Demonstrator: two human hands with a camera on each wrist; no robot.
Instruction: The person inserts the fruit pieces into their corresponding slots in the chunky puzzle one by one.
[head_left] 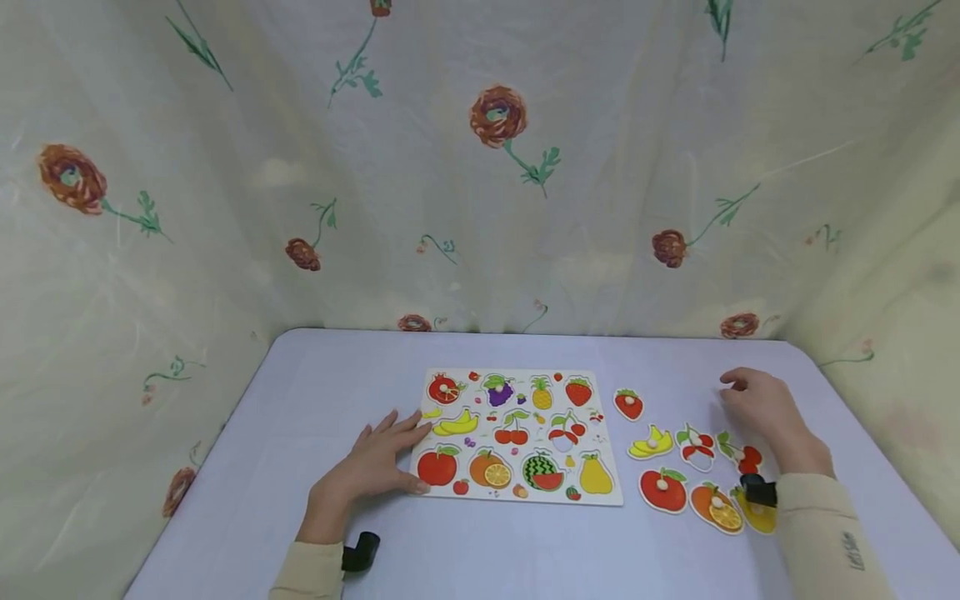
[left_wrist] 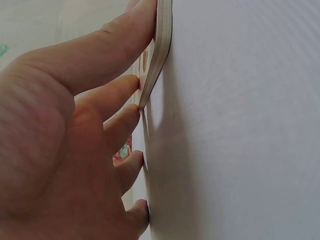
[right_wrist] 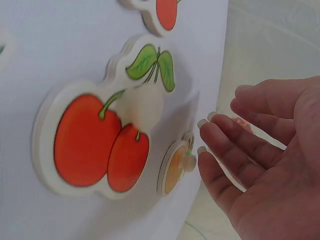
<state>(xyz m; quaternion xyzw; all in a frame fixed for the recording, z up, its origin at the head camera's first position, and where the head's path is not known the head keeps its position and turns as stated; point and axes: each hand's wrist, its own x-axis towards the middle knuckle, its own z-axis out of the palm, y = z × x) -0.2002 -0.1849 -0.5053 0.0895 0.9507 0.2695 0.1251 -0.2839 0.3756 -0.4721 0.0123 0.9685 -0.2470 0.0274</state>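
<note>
A white wooden fruit puzzle board (head_left: 603, 437) lies on the table. My left hand (head_left: 378, 458) rests at its left edge, fingers spread and fairly straight; in the left wrist view the thumb (left_wrist: 107, 52) lies along the board's rim. Over the table's right side hovers my right hand (head_left: 765, 412), loosely curled and holding nothing. Close by its fingertips in the right wrist view is an orange-yellow piece with a knob (right_wrist: 174, 167), hidden by the hand in the head view. A cherry piece (right_wrist: 82, 145) with a pale knob lies beside it.
Between board and right hand lie several knobbed pieces: strawberry (head_left: 628, 404), banana (head_left: 651, 442), apple (head_left: 663, 490), orange (head_left: 717, 508), and a second red-fruit piece (head_left: 696, 447). A yellow piece (head_left: 753, 512) is partly under the right wrist. Floral curtains (head_left: 585, 208) surround the table's back and sides.
</note>
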